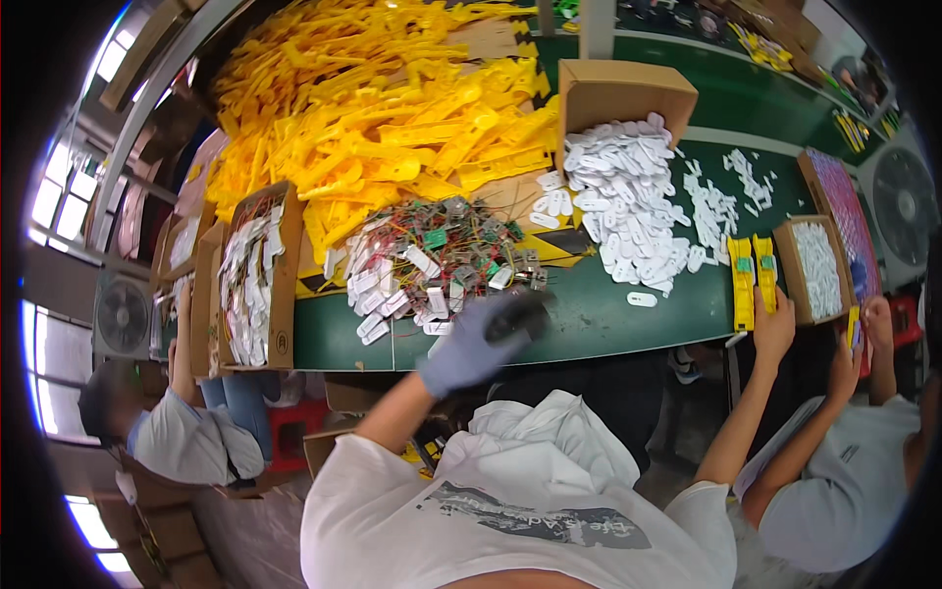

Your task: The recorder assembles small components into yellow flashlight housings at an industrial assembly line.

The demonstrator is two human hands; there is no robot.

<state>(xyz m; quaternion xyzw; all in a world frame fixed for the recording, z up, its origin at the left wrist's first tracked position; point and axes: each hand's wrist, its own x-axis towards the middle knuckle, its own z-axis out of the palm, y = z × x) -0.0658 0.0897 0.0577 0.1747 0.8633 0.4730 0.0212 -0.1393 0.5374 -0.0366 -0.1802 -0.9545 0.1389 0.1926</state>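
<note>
My left hand (476,344), in a grey glove with dark fingertips, is over the near edge of the green table, just in front of a heap of wired parts (432,250). Its fingers are smeared by motion, so whether they hold anything is unclear. That heap mixes small white cases, circuit boards and red, black and yellow wires. At the right, my bare right hand (775,326) is closed round the lower end of two long yellow plastic shells (743,290), held upright side by side. Something green, like a small circuit board, shows inside the shells.
Yellow plastic parts (392,128) form a big pile at the back. White oval covers (628,196) spill from a tipped cardboard box (628,83). Boxes of white parts stand left (285,285) and right (810,231). Co-workers sit on both sides; the right one's hand (846,368) holds a yellow piece.
</note>
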